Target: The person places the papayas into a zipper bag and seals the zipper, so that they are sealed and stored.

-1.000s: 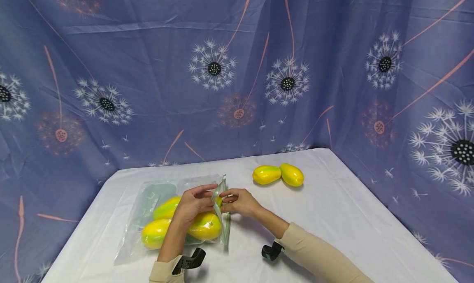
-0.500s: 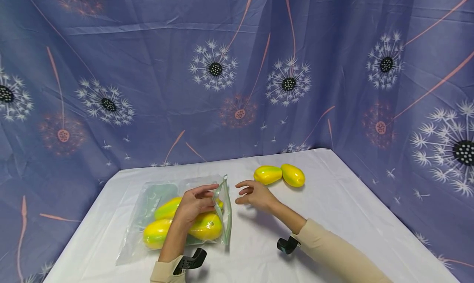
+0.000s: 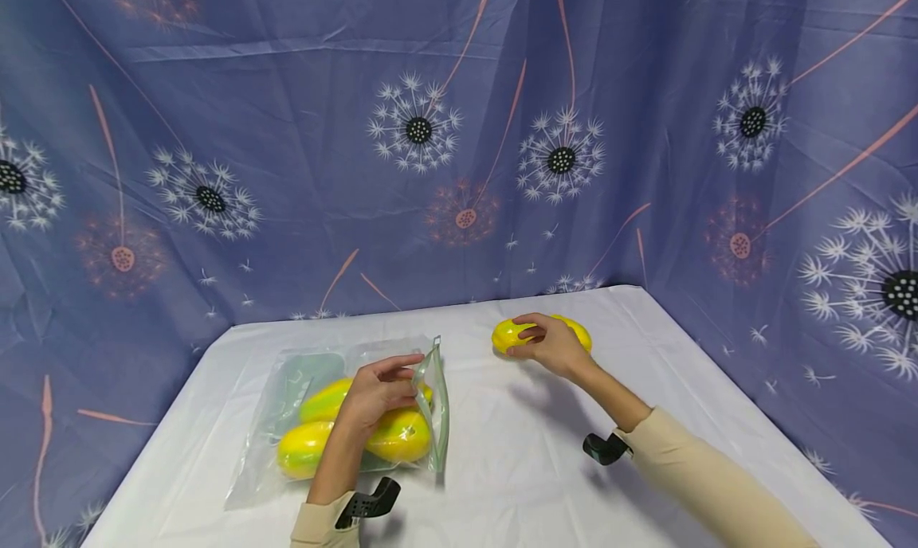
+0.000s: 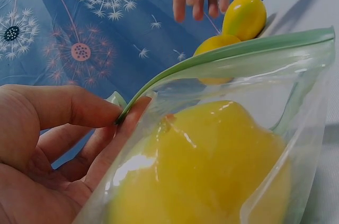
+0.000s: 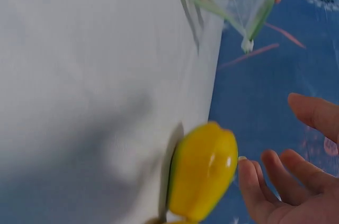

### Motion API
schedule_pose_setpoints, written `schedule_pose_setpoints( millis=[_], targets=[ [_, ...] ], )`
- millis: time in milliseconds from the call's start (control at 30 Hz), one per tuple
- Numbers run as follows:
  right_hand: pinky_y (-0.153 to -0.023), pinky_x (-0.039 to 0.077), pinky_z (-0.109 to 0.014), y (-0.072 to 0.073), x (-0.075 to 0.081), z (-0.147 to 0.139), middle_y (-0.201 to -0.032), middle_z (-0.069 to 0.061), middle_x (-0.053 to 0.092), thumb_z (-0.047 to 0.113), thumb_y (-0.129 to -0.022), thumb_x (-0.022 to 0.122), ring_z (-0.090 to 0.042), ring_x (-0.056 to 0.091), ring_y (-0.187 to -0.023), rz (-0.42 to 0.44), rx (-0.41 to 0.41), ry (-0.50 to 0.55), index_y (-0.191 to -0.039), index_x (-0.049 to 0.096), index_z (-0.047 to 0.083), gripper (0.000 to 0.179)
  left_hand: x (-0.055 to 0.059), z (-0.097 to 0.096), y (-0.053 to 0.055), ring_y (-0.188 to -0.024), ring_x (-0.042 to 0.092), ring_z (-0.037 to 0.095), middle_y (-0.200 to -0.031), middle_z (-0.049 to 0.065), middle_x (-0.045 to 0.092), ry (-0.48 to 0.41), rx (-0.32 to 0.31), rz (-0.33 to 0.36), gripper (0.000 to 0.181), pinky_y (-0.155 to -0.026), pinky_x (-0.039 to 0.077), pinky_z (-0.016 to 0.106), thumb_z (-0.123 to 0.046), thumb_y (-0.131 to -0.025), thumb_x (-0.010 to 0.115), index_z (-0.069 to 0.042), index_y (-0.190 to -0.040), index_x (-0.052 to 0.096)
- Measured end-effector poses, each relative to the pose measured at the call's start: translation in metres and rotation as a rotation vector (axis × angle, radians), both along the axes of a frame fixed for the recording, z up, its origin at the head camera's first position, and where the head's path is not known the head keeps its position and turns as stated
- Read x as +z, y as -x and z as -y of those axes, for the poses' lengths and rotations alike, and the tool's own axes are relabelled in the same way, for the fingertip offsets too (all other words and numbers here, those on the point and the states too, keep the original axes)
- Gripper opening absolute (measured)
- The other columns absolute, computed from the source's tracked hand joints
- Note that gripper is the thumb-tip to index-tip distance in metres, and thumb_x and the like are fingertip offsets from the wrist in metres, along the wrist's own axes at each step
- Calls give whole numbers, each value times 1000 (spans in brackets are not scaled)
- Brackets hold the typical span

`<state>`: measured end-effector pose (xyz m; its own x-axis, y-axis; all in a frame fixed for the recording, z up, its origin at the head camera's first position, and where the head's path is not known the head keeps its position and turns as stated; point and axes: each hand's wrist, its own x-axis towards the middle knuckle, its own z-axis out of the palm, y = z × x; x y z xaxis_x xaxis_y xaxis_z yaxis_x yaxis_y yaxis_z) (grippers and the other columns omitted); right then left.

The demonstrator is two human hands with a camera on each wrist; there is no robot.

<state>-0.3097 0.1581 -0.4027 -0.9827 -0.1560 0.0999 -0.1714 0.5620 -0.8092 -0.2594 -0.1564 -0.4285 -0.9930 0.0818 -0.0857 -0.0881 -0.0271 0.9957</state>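
My left hand [image 3: 374, 393] pinches the green zip edge of a clear zip bag [image 3: 247, 472], holding its mouth partly open; thumb and fingers grip the edge in the left wrist view. Inside the bag lie several yellow-green papayas [image 3: 403, 436], one of them large and close in the left wrist view. My right hand [image 3: 555, 347] hovers over two loose papayas at the back of the table, fingers spread. The nearer papaya [image 5: 204, 171] stands just beside its fingertips in the right wrist view. Behind the hand, the other papaya [image 3: 578, 333] is partly covered.
A white cloth covers the table [image 3: 516, 468]. Blue curtains [image 3: 301, 134] with a dandelion print hang behind it and along the sides. Black wrist cameras [image 3: 606, 448] are strapped at both cuffs.
My right hand has left the bag's mouth and moved right and back to the loose papayas, spreading its fingers. The left hand keeps its hold on the bag's edge.
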Motion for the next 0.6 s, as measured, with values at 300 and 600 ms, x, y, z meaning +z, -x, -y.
schedule_pose_setpoints(
  millis=[300,600],
  targets=[
    [-96,55,-46,4,6,-38,-125,-21,68,26,-84,83,-34,65,-112,-64,-93,-64,-138,61,10,61,1,1,-1,-79,66,18,-106,13,64,6,-7,-4,54,-73,63,31,13,-80,68,-2,-132,68],
    [-95,55,-51,11,-5,-69,-128,-22,67,29,-84,83,-40,65,-113,-152,-186,-95,-142,58,10,66,-1,1,0,-75,66,19,-105,12,64,8,10,9,52,-71,63,31,12,-79,69,-5,-128,71]
  ],
)
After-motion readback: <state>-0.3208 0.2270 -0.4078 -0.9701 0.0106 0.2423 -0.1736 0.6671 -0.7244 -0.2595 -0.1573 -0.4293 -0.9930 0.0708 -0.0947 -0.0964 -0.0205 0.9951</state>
